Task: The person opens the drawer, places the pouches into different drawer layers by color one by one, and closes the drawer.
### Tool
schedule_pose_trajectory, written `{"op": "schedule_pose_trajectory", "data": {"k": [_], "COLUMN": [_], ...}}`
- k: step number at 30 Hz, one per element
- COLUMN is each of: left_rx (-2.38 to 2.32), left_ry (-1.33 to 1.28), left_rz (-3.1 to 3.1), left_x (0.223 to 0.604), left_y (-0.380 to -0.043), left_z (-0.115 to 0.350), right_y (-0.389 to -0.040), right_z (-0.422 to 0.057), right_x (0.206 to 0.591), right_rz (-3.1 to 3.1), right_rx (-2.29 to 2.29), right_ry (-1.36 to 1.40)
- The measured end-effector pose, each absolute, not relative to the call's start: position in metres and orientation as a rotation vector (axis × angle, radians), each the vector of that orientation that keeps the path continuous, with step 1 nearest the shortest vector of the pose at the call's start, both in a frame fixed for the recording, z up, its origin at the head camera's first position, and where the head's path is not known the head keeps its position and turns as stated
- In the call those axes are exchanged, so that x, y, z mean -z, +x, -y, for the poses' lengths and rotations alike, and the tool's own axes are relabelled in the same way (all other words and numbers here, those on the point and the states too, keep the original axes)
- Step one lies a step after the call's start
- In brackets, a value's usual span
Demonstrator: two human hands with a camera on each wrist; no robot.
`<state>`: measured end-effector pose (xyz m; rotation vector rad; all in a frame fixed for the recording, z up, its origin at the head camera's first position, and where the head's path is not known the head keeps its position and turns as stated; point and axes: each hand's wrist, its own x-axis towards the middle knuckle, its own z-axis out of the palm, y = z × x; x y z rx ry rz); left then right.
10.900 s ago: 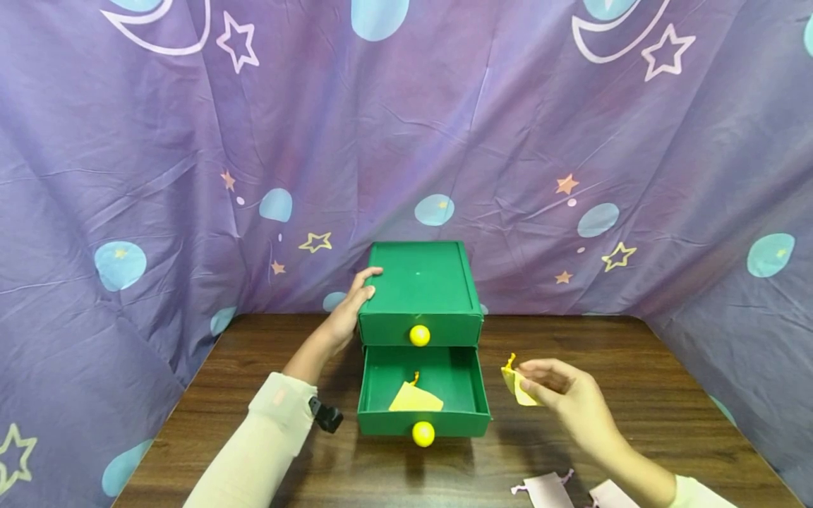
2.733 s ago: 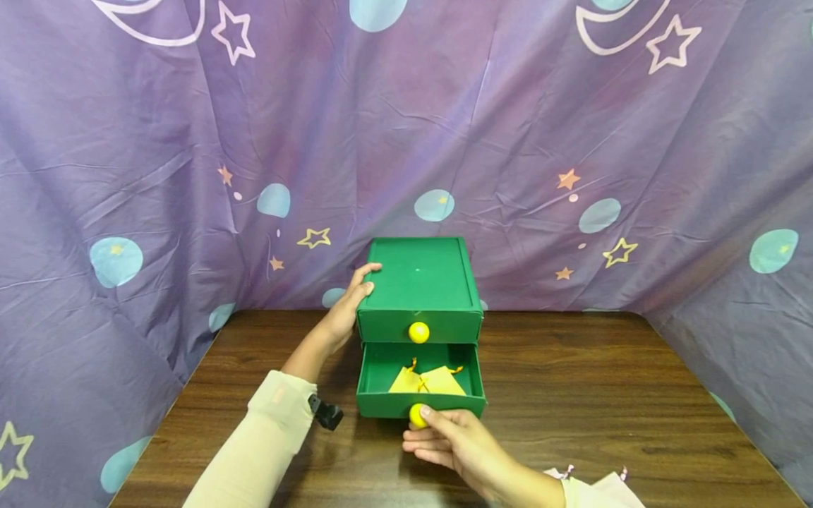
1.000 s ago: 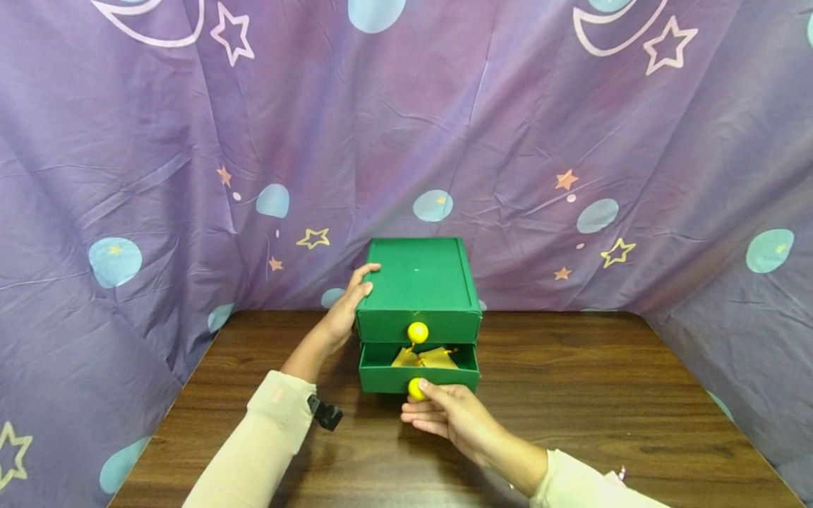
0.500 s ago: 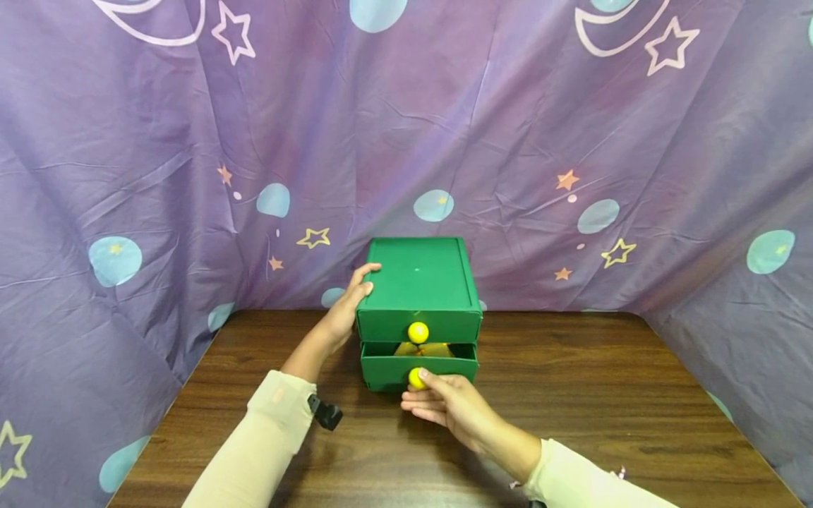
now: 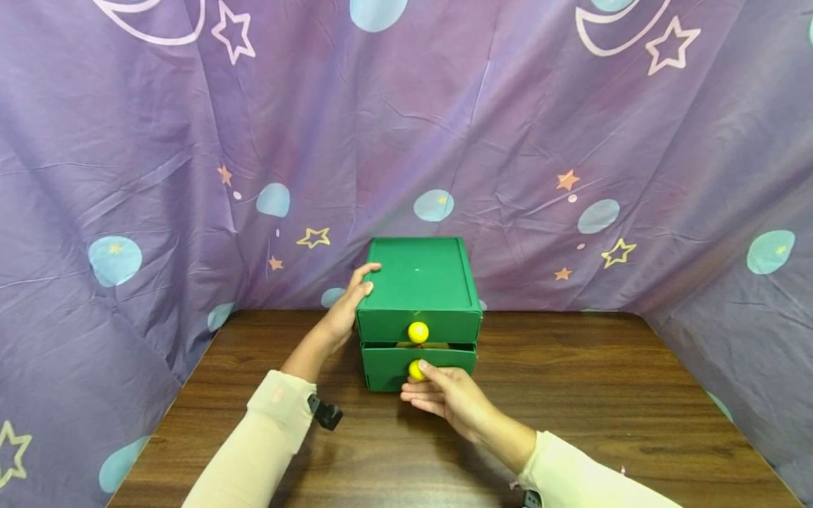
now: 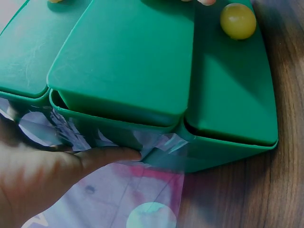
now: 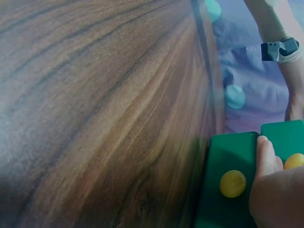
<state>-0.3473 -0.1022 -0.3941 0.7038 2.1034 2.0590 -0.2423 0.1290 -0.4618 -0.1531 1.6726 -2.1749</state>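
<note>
A green drawer cabinet (image 5: 419,271) stands on the table. My left hand (image 5: 341,314) rests against its left side, fingertips over the top edge; in the left wrist view the thumb (image 6: 111,156) lies straight along the side. My right hand (image 5: 456,403) pinches the round yellow knob (image 5: 415,370) of the middle drawer (image 5: 385,365), which sticks out slightly. Through the narrow gap above that drawer show slivers of yellow cloth pouches (image 5: 440,346). The top drawer (image 5: 384,327) sits in place. A bottom drawer (image 6: 232,90) with its own knob (image 6: 238,21) shows in the left wrist view.
Bits of pink pouch cord (image 5: 622,470) peek out by my right sleeve (image 5: 571,466), which covers the rest. A purple curtain (image 5: 521,141) with stars hangs behind the wooden table (image 5: 571,381).
A second yellow pouch, earlier in my right hand, went into the middle drawer. My right hand then pushed the drawer by its knob, nearly closing it. The left hand stayed on the cabinet.
</note>
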Motion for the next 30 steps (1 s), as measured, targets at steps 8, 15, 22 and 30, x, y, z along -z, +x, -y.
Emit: {"op": "schedule_pose_trajectory", "data": {"k": [8, 15, 22, 30], "left_rx": [-2.066, -2.061, -2.051, -2.05], "left_ry": [0.691, 0.685, 0.682, 0.681], "left_rz": [-2.099, -2.091, -2.1, -2.096], "left_x": [0.393, 0.393, 0.393, 0.393], "left_y": [-0.345, -0.346, -0.346, -0.346], "left_z": [0.102, 0.102, 0.102, 0.103], "right_y": [-0.246, -0.25, -0.254, -0.256], "right_z": [-0.128, -0.128, -0.128, -0.128], "right_x": [0.462, 0.462, 0.463, 0.461], "right_rz": [-1.683, -1.698, -1.715, -1.709], "right_rx": [2.177, 2.181, 2.184, 2.177], "right_ry": [-0.161, -0.137, -0.136, -0.145]}}
